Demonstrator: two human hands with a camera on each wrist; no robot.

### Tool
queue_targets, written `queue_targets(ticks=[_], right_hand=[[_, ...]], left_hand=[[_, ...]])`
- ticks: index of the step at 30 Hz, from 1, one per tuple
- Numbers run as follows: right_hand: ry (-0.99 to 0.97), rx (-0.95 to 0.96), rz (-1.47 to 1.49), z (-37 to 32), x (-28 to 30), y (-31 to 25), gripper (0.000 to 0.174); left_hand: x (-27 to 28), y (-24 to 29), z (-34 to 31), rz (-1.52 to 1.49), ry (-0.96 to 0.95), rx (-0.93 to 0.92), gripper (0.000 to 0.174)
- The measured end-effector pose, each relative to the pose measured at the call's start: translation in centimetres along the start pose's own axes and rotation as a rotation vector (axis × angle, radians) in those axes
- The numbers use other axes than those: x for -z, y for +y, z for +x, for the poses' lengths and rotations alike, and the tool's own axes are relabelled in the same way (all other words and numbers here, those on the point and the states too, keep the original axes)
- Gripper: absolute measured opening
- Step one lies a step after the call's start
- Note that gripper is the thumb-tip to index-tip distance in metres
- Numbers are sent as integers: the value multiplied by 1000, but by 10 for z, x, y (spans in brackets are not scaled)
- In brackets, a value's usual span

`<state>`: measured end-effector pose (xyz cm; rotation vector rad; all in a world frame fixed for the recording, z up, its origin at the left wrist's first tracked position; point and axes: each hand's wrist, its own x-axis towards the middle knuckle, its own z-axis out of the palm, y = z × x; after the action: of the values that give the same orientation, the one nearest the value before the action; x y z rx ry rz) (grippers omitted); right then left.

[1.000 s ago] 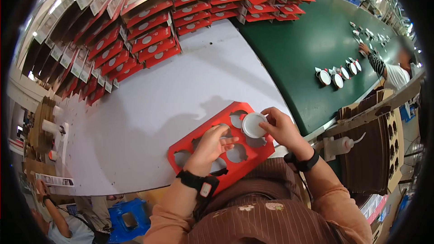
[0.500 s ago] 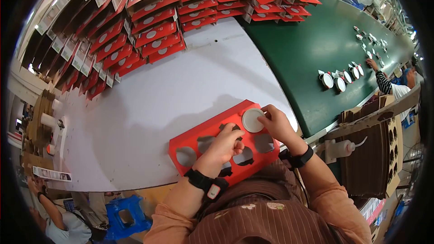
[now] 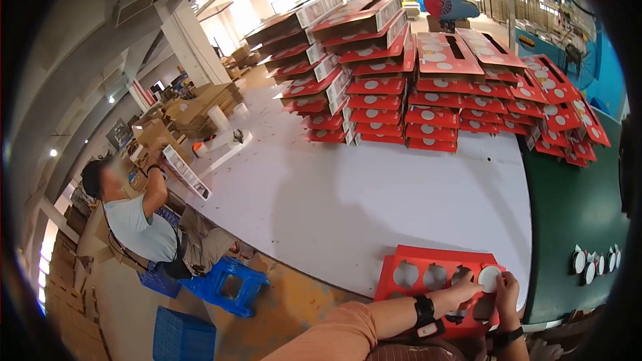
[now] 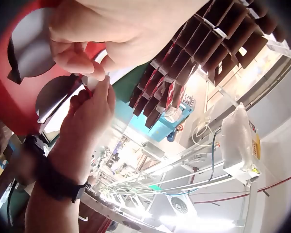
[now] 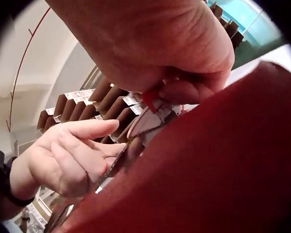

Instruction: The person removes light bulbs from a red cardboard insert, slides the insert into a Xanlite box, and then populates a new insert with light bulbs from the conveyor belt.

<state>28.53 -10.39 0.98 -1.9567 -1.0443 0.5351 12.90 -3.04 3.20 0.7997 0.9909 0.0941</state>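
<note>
A red cardboard tray (image 3: 418, 257) with round cut-out holes lies at the near edge of the white table. At its right end is a round white downlight (image 3: 489, 279), sitting over a corner hole. My right hand (image 3: 508, 294) pinches the lamp's right rim; in the right wrist view its fingers are curled by a red clip (image 5: 150, 100) on the lamp's side. My left hand (image 3: 463, 292) reaches across the tray, fingertips near the lamp's left rim. In the right wrist view, the left hand (image 5: 70, 155) has its thumb straight and other fingers loosely bent beside the cardboard edge.
Stacks of red printed cartons (image 3: 374, 103) line the table's far side. More white downlights (image 3: 590, 271) stand on the green table (image 3: 568, 207) at right. To the left, a person (image 3: 144, 227) holds a printed strip (image 3: 186, 172) near a blue stool (image 3: 234, 285).
The head view has swung left and up, bringing the other person fully into sight. My right hand keeps hold of the downlight, while my left hand has come closer to its rim.
</note>
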Motion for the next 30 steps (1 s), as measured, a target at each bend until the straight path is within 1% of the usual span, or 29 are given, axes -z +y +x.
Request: queue_targets(ticks=[2,3,5,6,7,9,10,11,12,13,14,15,16,18,19,20,22,24,28,30], right_hand=[[-168,-161,193,11,5,28,21],[-167,-159,195,15,8,35,21],[-140,-41,247,15,18,26,40],[-112,-105,260,11,27,21,59],[-212,-252,444,3,38,3,61],[-509,-374,910,-10,49,-32,62],[-571,-341,965,-12,50,-37,64],[-610,-311,1016,-12,48,-35,65],[-597,-348,1011,-16,53,-40,66],[-537,-339,951,-16,51,-24,63],[-465,-370,714,-17,57,-14,56],[-398,-328,611,-25,65,-37,51],[-270,-254,574,-26,59,-30,50],[-194,-325,413,-34,71,-56,50],[-157,-321,457,-38,72,-63,51],[-169,-358,510,-41,74,-64,52],[-181,-398,573,-44,80,-58,52],[-387,-426,963,-52,87,-56,55],[-396,-433,929,-61,91,-56,52],[-339,-360,862,-68,90,-60,44]], left_hand=[[-1,0,-1,15,14,-6,54],[0,0,-2,33,17,-35,55],[0,-1,-5,56,17,-61,57],[-2,-2,-7,67,16,-84,58],[-3,-4,-10,78,13,-102,60],[-5,-8,-15,68,-26,-159,57],[-4,-14,-12,43,-53,-189,51],[-3,-6,-23,98,-55,-194,43],[-3,-4,-29,131,-86,-256,38],[-7,-1,-36,164,-54,-281,36],[-9,0,-40,190,-28,-258,36],[-6,-5,-38,205,-58,-272,34],[-4,-8,-44,176,-80,-289,35],[-10,-7,-57,161,-69,-339,38],[-14,-2,-65,175,-36,-371,39],[-17,-1,-70,184,15,-373,42],[-23,5,-74,240,-6,-361,39],[-25,12,-82,270,-58,-361,33],[-25,9,-84,340,-48,-382,33],[-25,8,-86,415,-46,-433,32]])
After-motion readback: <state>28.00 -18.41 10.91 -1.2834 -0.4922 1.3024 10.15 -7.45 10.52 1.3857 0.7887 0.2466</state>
